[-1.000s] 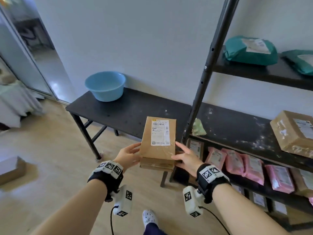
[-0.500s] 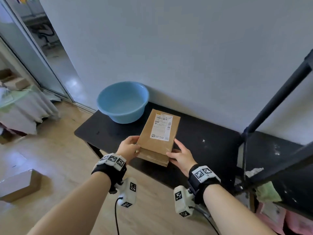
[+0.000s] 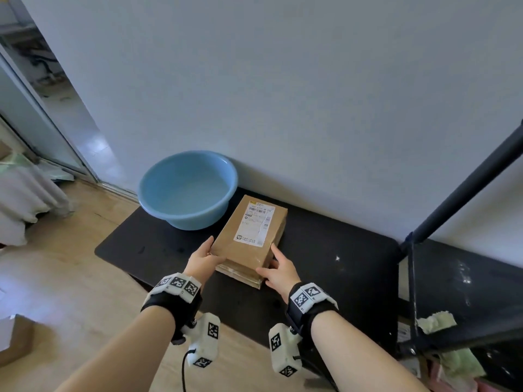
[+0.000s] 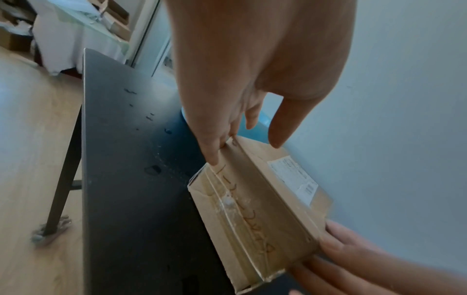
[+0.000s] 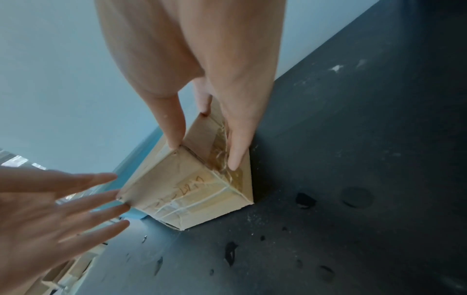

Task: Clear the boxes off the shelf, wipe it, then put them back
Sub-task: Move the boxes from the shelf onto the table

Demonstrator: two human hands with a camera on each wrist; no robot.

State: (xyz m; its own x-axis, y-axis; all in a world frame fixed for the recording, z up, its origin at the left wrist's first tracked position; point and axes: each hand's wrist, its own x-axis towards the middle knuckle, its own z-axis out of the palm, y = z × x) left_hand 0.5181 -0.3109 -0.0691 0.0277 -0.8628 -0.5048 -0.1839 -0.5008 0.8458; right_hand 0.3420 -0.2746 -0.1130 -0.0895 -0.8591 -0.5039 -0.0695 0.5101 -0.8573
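A brown cardboard box (image 3: 249,236) with a white shipping label lies flat on the black side table (image 3: 325,278), right beside a blue basin (image 3: 186,190). My left hand (image 3: 202,257) touches its near left corner with straight, spread fingers (image 5: 96,201). At the near right corner, my right hand (image 3: 276,267) has its thumb on the top edge and straight fingers (image 5: 237,151) along the taped side. In the left wrist view the box (image 4: 252,209) shows handwriting on its near end. The dusty shelf (image 3: 464,278) stands at the right.
The shelf rack's black post (image 3: 467,188) rises at the right, with a green cloth (image 3: 435,321) on the shelf's front edge. Another cardboard box (image 3: 14,338) sits on the wooden floor at the left. The wall is close behind the table.
Both hands carried the box leftward from the shelf and lowered it onto the side table beside the basin. The left hand's fingers have straightened and spread.
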